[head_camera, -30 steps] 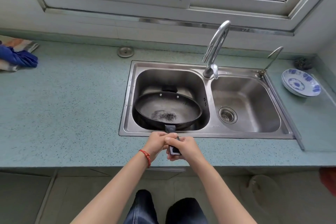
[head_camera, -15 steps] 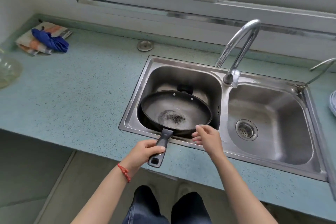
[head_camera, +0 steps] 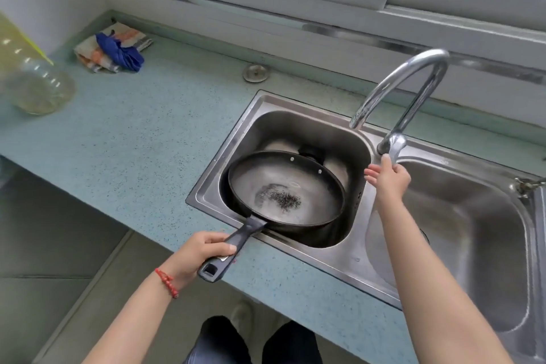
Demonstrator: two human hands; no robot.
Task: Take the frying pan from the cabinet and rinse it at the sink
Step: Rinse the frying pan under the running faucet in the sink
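Observation:
A black frying pan (head_camera: 285, 186) with a dark speckled patch in its middle rests in the left basin of the steel double sink (head_camera: 260, 106). Its handle sticks out over the front rim. My left hand (head_camera: 201, 254) is closed around that handle. My right hand (head_camera: 388, 179) is up at the base of the chrome faucet (head_camera: 404, 83), fingers on its lever. The faucet's spout curves over the back right corner of the left basin. No water is visible from the spout.
A blue-green speckled counter (head_camera: 133, 133) surrounds the sink. A folded cloth with a blue rag (head_camera: 116, 49) lies at the back left. A clear plastic bottle (head_camera: 32, 80) stands at the far left. A round metal sink plug (head_camera: 255, 72) sits behind the sink, below the window.
My right hand let go of the pan handle and moved up right to the faucet lever. My left hand keeps the handle. The view shifted to the left.

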